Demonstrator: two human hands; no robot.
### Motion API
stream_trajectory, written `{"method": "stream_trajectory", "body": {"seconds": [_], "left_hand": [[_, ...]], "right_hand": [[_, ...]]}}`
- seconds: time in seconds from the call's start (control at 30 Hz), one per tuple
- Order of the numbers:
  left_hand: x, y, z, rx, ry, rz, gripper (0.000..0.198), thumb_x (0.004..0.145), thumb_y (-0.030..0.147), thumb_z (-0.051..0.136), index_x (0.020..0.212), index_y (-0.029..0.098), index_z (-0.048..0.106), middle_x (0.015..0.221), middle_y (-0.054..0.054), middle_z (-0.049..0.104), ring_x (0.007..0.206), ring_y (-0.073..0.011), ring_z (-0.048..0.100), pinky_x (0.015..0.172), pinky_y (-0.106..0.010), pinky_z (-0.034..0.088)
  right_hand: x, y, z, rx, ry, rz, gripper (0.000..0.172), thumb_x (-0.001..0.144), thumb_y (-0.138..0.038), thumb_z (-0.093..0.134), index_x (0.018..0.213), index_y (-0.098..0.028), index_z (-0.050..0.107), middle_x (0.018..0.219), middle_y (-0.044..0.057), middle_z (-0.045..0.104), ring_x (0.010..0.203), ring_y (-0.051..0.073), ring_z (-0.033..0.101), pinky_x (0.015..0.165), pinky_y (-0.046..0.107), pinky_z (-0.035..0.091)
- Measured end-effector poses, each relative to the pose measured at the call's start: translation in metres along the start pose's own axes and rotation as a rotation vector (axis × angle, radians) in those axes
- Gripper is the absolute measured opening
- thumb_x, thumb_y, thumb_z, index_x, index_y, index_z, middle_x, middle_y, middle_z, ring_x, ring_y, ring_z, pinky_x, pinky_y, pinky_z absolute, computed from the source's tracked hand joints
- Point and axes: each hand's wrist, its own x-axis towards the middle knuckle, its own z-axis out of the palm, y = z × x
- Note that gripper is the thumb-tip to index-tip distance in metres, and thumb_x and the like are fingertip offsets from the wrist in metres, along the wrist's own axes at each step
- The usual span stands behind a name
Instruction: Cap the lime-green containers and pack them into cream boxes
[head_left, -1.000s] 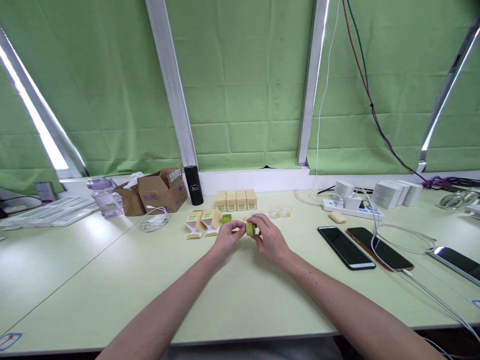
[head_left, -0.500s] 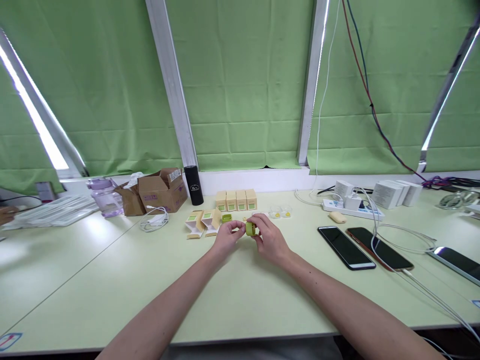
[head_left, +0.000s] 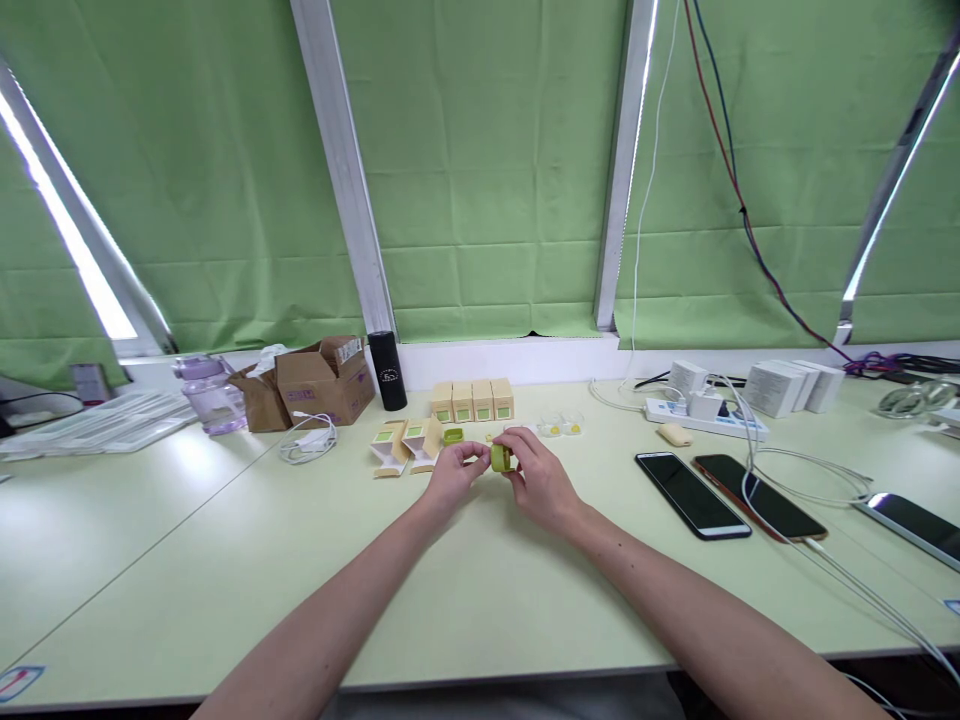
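In the middle of the table, my right hand grips a small green hollow case with rounded corners between thumb and fingers. My left hand is pinched at the case's left edge; whatever its fingertips hold is too small to make out. Just behind the left hand lies a second green piece. Two opened small cartons with white insides lie to its left. Behind them stands a row of several closed beige cartons. Clear round pieces with yellow centres rest beyond my right hand.
Phones and white cables lie to the right, before a power strip and white boxes. A beige rounded object sits near the strip. At left are a cardboard box, black cylinder, purple bottle and coiled cable.
Both hands and the green case stay almost where they were. At the far left edge, a skin-coloured shape has gone from view.
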Motion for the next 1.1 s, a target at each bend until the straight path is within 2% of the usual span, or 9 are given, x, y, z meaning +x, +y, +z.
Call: {"method": "stream_trajectory", "body": {"seconds": [0.73,0.97,1.1], "left_hand": [[0.0009,-0.0029,-0.0003,-0.057,0.009,-0.012,0.028,0.068,0.041,0.085,0.074,0.015,0.074,0.075,-0.004,0.068,0.072,-0.0153,0.056,0.074,-0.029,0.044],[0.0010,-0.0059,-0.0001,-0.137,-0.013,-0.009,0.038,0.066,0.045,0.089,0.085,0.015,0.078,0.086,-0.008,0.075,0.081,-0.0202,0.065,0.082,-0.033,0.050],[0.0013,-0.0077,-0.0007,-0.109,-0.007,-0.007,0.036,0.066,0.045,0.089,0.083,0.015,0.079,0.087,-0.009,0.076,0.083,-0.0219,0.067,0.084,-0.034,0.050]], "right_hand": [[-0.0006,0.0020,-0.0001,0.002,0.008,-0.005,0.060,0.077,0.005,0.050,0.130,-0.024,0.056,0.126,0.011,0.061,0.115,0.025,0.062,0.080,0.036,0.062],[-0.0007,0.0020,0.0002,0.002,0.006,0.000,0.060,0.077,0.005,0.051,0.130,-0.024,0.056,0.126,0.012,0.061,0.113,0.025,0.062,0.078,0.036,0.062],[-0.0006,0.0026,-0.0002,0.006,0.006,0.000,0.059,0.078,0.004,0.051,0.130,-0.024,0.056,0.127,0.012,0.060,0.115,0.025,0.062,0.079,0.035,0.062]]}}
